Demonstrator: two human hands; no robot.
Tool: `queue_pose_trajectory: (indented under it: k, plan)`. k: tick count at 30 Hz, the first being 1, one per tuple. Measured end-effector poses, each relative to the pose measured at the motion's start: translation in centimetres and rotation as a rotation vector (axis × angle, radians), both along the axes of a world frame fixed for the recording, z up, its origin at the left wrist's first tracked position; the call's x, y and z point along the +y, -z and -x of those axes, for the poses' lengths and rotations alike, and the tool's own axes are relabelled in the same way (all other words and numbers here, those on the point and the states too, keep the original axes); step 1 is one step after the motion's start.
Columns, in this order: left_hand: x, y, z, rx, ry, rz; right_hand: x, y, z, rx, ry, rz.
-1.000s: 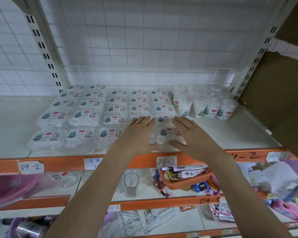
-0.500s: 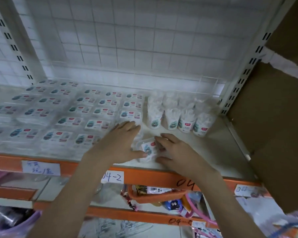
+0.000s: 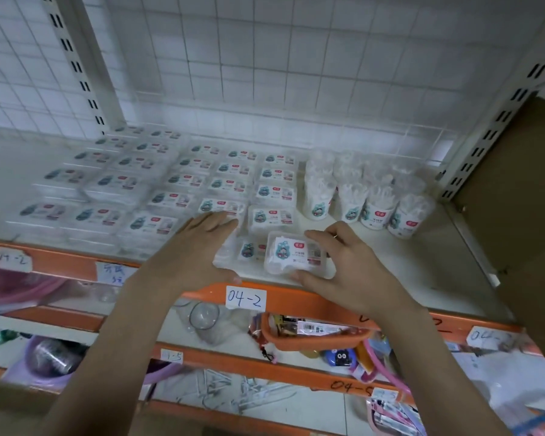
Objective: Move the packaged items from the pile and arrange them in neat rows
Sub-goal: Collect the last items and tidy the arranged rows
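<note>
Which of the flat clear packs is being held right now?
The flat pack at the shelf's front edge, pinched by the right hand; the others lie untouched in rows behind.

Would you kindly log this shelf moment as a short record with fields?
setting: white shelf with orange front rail
right hand: grips a flat pack at the shelf front
left hand: fingers straight, touching a neighbouring pack
rows: flat packs laid in lines behind the hands
tubs: upright, right of the rows
label: reads 04-2
</note>
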State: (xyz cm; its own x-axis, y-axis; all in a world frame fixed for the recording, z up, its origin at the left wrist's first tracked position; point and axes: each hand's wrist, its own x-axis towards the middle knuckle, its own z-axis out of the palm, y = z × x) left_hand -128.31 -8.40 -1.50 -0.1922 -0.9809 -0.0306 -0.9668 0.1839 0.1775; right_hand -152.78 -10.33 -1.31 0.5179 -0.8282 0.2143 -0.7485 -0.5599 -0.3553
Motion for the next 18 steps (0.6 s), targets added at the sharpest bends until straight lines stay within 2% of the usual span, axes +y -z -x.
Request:
queue_pose_trajectory:
  k: [4,9,18]
  plan:
    - [0.4,0.9,-1.5,0.011,0.068,0.037,0.2,1.1,-3.6,0.021,0.061,-0.014]
    - [-0.2,1.4,-3.4,-0.023,0.066,0.090,0.2,2.1,-5.8,0.025,0.092,0.148]
    - [-0.8,1.8,-4.2,-0.035,0.143,0.119,-0.6,3.8,-7.1,0.139,0.056,0.061]
